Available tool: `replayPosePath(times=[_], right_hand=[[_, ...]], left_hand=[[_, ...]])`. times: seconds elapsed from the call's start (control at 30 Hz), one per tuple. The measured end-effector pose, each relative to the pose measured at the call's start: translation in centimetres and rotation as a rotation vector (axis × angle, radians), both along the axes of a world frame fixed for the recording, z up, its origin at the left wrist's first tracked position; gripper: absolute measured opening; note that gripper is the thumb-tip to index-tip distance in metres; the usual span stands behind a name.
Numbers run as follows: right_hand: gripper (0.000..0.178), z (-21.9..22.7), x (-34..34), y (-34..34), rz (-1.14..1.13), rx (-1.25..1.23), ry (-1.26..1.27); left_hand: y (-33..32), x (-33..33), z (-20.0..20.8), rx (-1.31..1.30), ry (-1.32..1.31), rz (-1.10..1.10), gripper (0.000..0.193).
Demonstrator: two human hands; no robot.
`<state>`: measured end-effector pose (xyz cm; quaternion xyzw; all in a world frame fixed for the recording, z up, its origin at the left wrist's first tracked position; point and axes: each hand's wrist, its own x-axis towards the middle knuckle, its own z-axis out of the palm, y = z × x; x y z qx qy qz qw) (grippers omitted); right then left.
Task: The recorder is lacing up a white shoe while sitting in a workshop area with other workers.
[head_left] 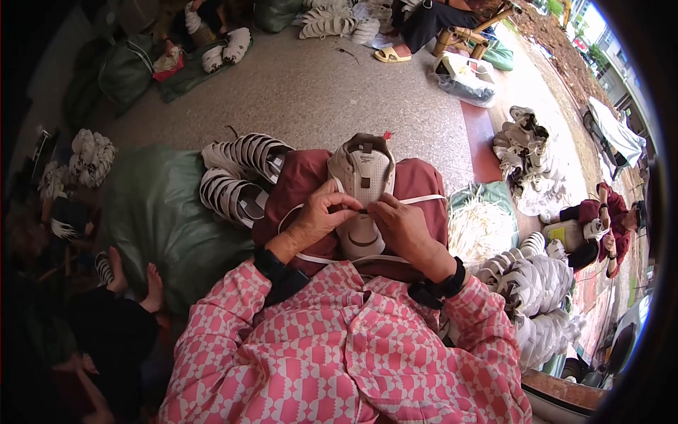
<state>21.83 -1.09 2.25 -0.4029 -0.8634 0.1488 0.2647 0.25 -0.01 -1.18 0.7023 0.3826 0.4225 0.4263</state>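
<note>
A beige and white shoe upper (367,169) rests on my lap, its heel end pointing away from me and its toe close to my body. Over its front my left hand (319,214) is closed, thumb and forefinger pinching at the eyelet area. My right hand (404,225) pinches at the same spot, fingertips nearly meeting the left ones. A thin white shoelace (426,198) comes out past both hands and loops over the dark red cloth (300,177) on my lap. The fingers hide exactly where the lace passes into the upper.
Striped shoe uppers (236,198) lie on a green sack (152,212) at my left. To the right are a bundle of white laces (484,226) and piled uppers (537,283). Another person (614,226) sits at far right; bare feet (153,286) show at lower left.
</note>
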Motion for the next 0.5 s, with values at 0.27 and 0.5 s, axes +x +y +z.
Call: replayPosePath(times=[0.27,0.5], right_hand=[[0.021,0.49,-0.11,-0.34,0.012,0.007,-0.122],[0.018,1.01,-0.21,0.04,-0.003,-0.112,-0.013]], left_hand=[[-0.35,0.62,0.38,0.137,0.099,0.1,0.011],[-0.57,0.85,0.58,0.183,0.144,0.127,0.011]])
